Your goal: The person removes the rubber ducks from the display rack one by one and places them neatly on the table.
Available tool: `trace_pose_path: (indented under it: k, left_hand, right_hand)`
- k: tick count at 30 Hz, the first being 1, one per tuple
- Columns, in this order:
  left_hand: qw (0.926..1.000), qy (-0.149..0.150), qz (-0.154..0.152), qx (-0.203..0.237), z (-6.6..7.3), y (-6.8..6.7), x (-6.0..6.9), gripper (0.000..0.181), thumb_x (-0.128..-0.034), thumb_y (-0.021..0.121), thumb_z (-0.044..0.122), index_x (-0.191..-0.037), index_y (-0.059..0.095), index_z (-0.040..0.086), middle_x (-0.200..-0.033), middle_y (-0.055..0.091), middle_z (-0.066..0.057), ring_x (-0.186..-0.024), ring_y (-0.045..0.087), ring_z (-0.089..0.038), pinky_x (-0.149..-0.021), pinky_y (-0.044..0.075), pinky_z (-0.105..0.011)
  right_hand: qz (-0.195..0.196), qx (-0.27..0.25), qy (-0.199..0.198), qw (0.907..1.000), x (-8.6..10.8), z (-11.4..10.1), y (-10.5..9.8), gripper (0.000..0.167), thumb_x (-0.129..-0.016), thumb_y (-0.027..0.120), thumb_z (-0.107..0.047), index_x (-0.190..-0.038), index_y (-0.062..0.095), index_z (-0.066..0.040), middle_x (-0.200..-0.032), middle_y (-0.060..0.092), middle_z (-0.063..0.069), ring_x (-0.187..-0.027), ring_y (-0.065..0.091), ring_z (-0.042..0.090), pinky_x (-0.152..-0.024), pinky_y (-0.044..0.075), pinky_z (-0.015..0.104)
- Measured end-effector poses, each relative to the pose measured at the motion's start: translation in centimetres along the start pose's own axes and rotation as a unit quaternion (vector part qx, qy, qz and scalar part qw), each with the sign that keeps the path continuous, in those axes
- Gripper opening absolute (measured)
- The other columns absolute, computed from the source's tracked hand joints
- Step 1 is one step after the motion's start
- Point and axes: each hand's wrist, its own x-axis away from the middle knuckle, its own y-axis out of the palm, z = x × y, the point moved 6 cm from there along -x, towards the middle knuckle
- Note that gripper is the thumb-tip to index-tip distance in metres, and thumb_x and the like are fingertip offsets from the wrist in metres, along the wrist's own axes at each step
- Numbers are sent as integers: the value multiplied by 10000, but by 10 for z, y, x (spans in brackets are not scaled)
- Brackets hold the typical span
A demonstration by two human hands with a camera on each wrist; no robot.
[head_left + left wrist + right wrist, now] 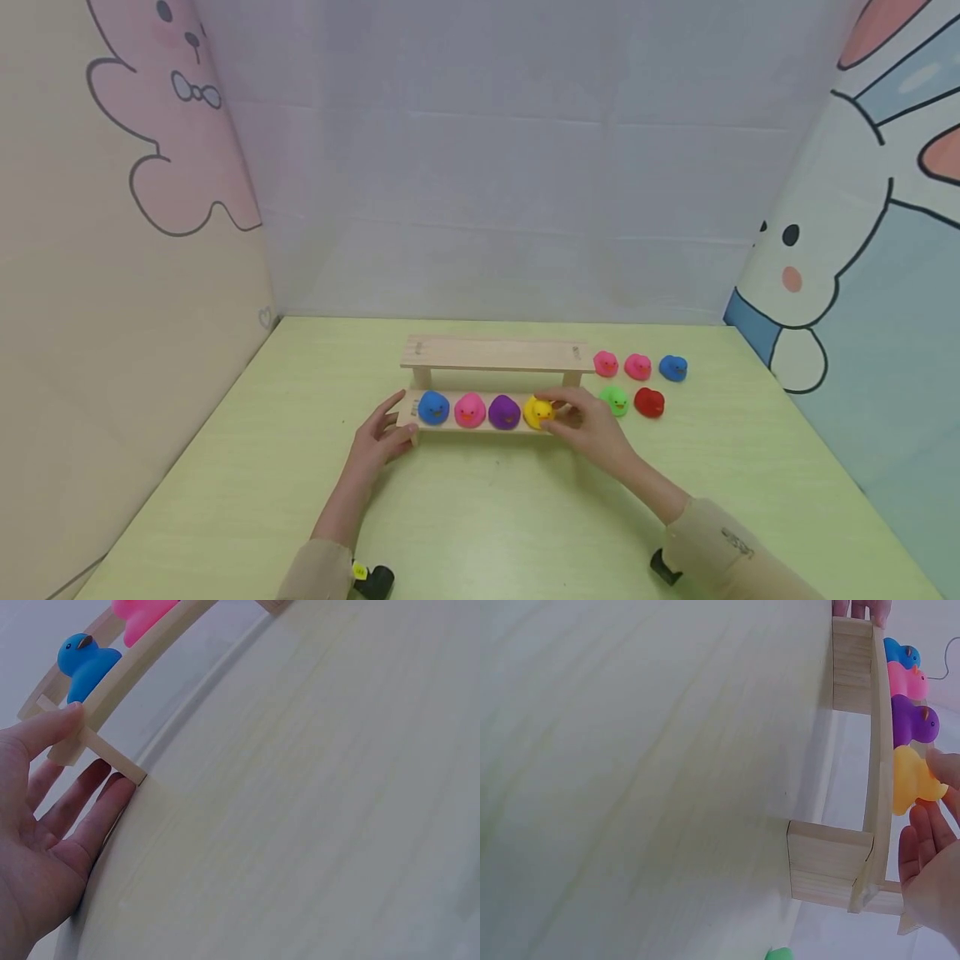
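A two-tier wooden rack [480, 431] stands on the table, its lower board in front of the higher one. On the lower board a blue rubber duck [433, 408], a pink duck [470, 411], a purple duck [504, 412] and a yellow duck [537, 412] sit in a row from left to right. My left hand [378, 442] grips the rack's left end; in the left wrist view its thumb [56, 726] lies on the board and the fingers are lower, by the leg. At the right end, my right hand [596, 429] pinches the yellow duck between thumb and fingers.
Right of the rack lie more ducks: two pink ones [606, 363] [638, 367], a blue one [673, 367], a light green one [615, 401] and a red one [649, 403]. The rack's upper board [495, 353] rises behind the row. Printed cloth walls surround the table [495, 517].
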Motion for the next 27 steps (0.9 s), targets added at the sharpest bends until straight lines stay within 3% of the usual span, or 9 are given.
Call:
trace_pose_path:
  k: [16, 27]
  left_hand:
    - [10000, -33, 27, -24, 2, 1, 1, 674, -903, 721, 170, -1498, 422, 276, -1340, 578, -161, -979, 645, -78, -840, 600, -274]
    - [10000, -76, 31, -46, 3, 1, 2, 665, -907, 717, 166, -1493, 428, 288, -1332, 580, -158, -979, 643, -82, -843, 600, -277]
  right_hand:
    - [9, 329, -8, 9995, 3, -13, -13, 372, -844, 777, -132, -1206, 692, -144, -1125, 697, 20, -996, 621, 195, -857, 571, 314]
    - [83, 246, -68, 9996, 6, -10, -28, 382, -833, 791, -155, -1202, 693, -163, -1122, 715, 10, -990, 630, 221, -834, 579, 405]
